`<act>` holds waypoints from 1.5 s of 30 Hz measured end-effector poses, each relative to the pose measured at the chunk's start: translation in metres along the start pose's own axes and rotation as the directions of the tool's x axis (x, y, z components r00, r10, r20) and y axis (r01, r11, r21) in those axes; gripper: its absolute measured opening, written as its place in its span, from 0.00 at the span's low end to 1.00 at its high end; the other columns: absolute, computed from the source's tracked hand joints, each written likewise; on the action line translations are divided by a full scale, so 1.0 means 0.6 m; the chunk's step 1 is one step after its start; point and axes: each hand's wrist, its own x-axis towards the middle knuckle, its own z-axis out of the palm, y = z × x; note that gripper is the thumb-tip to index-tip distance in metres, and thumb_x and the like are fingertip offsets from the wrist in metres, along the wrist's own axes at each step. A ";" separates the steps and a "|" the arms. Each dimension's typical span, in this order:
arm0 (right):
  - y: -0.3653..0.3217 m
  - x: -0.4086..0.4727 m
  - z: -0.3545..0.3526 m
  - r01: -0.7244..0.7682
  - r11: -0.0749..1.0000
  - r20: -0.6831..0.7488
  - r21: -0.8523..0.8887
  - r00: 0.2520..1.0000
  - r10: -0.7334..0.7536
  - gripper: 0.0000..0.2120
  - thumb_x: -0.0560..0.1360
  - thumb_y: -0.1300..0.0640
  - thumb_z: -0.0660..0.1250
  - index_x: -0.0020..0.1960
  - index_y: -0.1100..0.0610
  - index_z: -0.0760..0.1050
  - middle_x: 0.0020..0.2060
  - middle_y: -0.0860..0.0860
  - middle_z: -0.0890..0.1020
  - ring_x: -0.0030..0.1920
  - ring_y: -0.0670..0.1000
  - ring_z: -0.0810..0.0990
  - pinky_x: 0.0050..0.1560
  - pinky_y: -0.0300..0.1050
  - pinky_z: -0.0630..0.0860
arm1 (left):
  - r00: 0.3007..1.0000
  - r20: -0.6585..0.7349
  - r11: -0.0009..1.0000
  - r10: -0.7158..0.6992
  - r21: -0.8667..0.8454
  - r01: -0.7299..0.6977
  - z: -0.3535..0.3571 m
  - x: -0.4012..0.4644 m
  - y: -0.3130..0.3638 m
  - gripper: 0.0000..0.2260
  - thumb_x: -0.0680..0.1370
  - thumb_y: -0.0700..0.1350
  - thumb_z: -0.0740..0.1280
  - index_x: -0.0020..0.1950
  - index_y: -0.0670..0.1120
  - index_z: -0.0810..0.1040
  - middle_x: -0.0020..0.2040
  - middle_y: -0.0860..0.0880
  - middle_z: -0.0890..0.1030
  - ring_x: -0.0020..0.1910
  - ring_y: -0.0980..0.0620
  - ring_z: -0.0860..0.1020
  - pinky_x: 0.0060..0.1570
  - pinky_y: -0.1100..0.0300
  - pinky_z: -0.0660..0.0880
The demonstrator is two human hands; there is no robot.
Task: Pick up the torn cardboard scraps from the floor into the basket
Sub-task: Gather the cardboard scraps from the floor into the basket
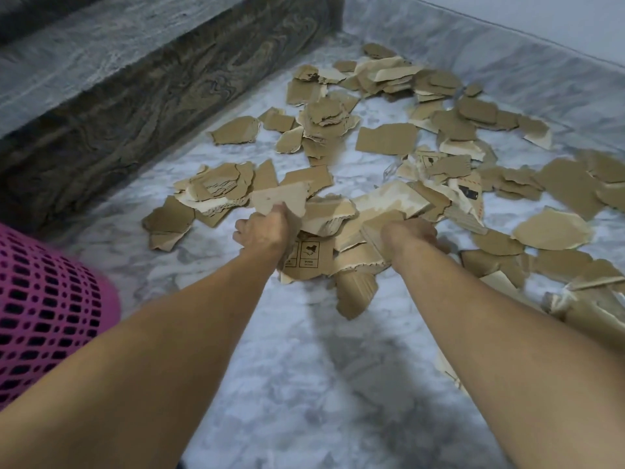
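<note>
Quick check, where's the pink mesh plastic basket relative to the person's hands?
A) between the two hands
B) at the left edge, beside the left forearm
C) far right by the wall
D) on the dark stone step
B: the pink mesh plastic basket sits at the frame's left edge, while the left hand and right hand grip torn brown cardboard scraps on the marble floor.

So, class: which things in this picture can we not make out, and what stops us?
- Pink basket: head view, rim and inside cut off by left edge.
- Left hand and right hand fingers: hidden among cardboard scraps.
- Printed scrap: symbols too small.
</note>
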 end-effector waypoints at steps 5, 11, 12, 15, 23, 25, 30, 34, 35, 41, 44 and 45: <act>-0.014 -0.001 0.013 -0.074 0.997 -0.038 -0.008 0.997 0.073 0.40 0.65 0.49 0.74 0.71 0.62 0.63 0.68 0.62 0.66 0.66 0.61 0.68 0.65 0.49 0.71 | 0.978 -0.052 0.973 0.201 0.127 -0.193 0.028 0.003 0.020 0.27 0.79 0.59 0.56 0.66 0.38 0.72 0.68 0.41 0.66 0.68 0.41 0.62 0.65 0.45 0.64; -0.013 -0.007 0.023 -0.073 0.981 0.027 0.181 0.997 0.070 0.43 0.60 0.55 0.80 0.66 0.62 0.59 0.60 0.57 0.67 0.58 0.59 0.72 0.61 0.51 0.75 | 0.993 0.070 0.955 0.097 0.274 -0.113 0.061 -0.009 0.040 0.27 0.74 0.48 0.67 0.70 0.42 0.65 0.71 0.43 0.62 0.70 0.42 0.60 0.65 0.48 0.65; -0.015 -0.011 0.025 -0.066 0.981 0.059 0.183 0.997 0.056 0.43 0.59 0.55 0.79 0.67 0.63 0.60 0.60 0.57 0.70 0.57 0.58 0.74 0.60 0.51 0.77 | 0.992 0.078 0.953 0.102 0.278 -0.120 0.062 -0.012 0.040 0.30 0.73 0.47 0.69 0.72 0.43 0.62 0.72 0.43 0.61 0.70 0.41 0.60 0.65 0.48 0.65; -0.012 -0.003 0.021 -0.065 0.975 0.058 0.210 0.997 0.054 0.32 0.67 0.60 0.77 0.66 0.65 0.68 0.58 0.56 0.78 0.53 0.57 0.80 0.53 0.46 0.79 | 0.993 0.102 0.963 0.063 0.256 -0.088 0.066 -0.014 0.041 0.36 0.71 0.45 0.73 0.73 0.42 0.57 0.71 0.41 0.59 0.69 0.40 0.63 0.63 0.50 0.69; 0.014 -0.008 0.011 -0.079 0.940 0.200 0.333 0.980 0.011 0.23 0.63 0.63 0.77 0.57 0.63 0.77 0.47 0.56 0.84 0.43 0.59 0.84 0.48 0.62 0.81 | 0.992 0.116 0.896 -0.039 0.443 -0.017 0.063 -0.023 0.035 0.39 0.66 0.56 0.76 0.69 0.44 0.61 0.66 0.42 0.67 0.68 0.42 0.62 0.65 0.51 0.63; 0.023 -0.014 0.008 -0.102 0.934 0.245 0.342 0.969 0.016 0.22 0.65 0.64 0.76 0.58 0.61 0.77 0.48 0.57 0.84 0.44 0.60 0.84 0.45 0.64 0.82 | 0.990 0.135 0.892 -0.031 0.451 -0.034 0.062 -0.029 0.035 0.42 0.67 0.55 0.76 0.72 0.42 0.57 0.69 0.40 0.63 0.69 0.41 0.61 0.68 0.51 0.62; 0.049 -0.039 0.001 -0.141 0.898 0.312 0.417 0.950 0.004 0.12 0.73 0.66 0.72 0.55 0.61 0.77 0.48 0.58 0.84 0.44 0.58 0.84 0.35 0.55 0.83 | 0.976 0.219 0.992 -0.004 0.122 -0.023 0.046 -0.030 0.015 0.43 0.65 0.44 0.80 0.70 0.42 0.56 0.64 0.41 0.69 0.63 0.41 0.72 0.60 0.46 0.75; 0.058 -0.044 0.004 -0.104 0.885 0.248 0.454 0.969 -0.014 0.17 0.72 0.62 0.75 0.58 0.60 0.75 0.52 0.58 0.83 0.47 0.60 0.83 0.41 0.62 0.83 | 0.970 0.239 0.998 0.054 0.005 -0.057 0.034 -0.037 0.002 0.37 0.63 0.43 0.81 0.64 0.42 0.63 0.59 0.44 0.74 0.60 0.43 0.74 0.59 0.47 0.75; 0.057 -0.047 0.001 -0.069 0.888 0.196 0.454 0.980 -0.024 0.18 0.71 0.61 0.75 0.59 0.59 0.75 0.54 0.57 0.82 0.50 0.60 0.83 0.46 0.62 0.82 | 0.972 0.227 0.998 0.056 -0.024 -0.052 0.031 -0.037 0.000 0.34 0.64 0.43 0.80 0.63 0.43 0.65 0.57 0.45 0.74 0.59 0.44 0.74 0.59 0.49 0.75; 0.035 -0.049 -0.041 0.137 0.862 -0.029 0.488 0.990 -0.141 0.27 0.74 0.58 0.73 0.70 0.61 0.69 0.62 0.55 0.77 0.58 0.58 0.77 0.62 0.57 0.76 | 0.973 0.205 0.979 0.103 -0.195 -0.062 -0.016 -0.023 -0.017 0.08 0.73 0.36 0.70 0.48 0.46 0.75 0.44 0.47 0.79 0.54 0.44 0.78 0.54 0.52 0.78; 0.019 -0.045 -0.061 0.223 0.850 -0.098 0.478 0.975 -0.201 0.19 0.73 0.58 0.73 0.62 0.60 0.75 0.57 0.54 0.80 0.50 0.54 0.77 0.58 0.48 0.77 | 0.943 0.322 0.978 0.083 -0.209 -0.015 -0.030 -0.018 -0.020 0.13 0.73 0.37 0.71 0.57 0.42 0.77 0.50 0.44 0.80 0.51 0.44 0.78 0.47 0.54 0.77; 0.015 -0.044 -0.067 0.259 0.851 -0.124 0.456 0.966 -0.228 0.18 0.73 0.57 0.73 0.61 0.60 0.76 0.56 0.54 0.81 0.49 0.54 0.77 0.55 0.45 0.76 | 0.924 0.373 0.983 0.086 -0.181 -0.018 -0.028 -0.020 -0.021 0.14 0.72 0.38 0.72 0.57 0.41 0.77 0.51 0.44 0.80 0.50 0.45 0.78 0.46 0.54 0.77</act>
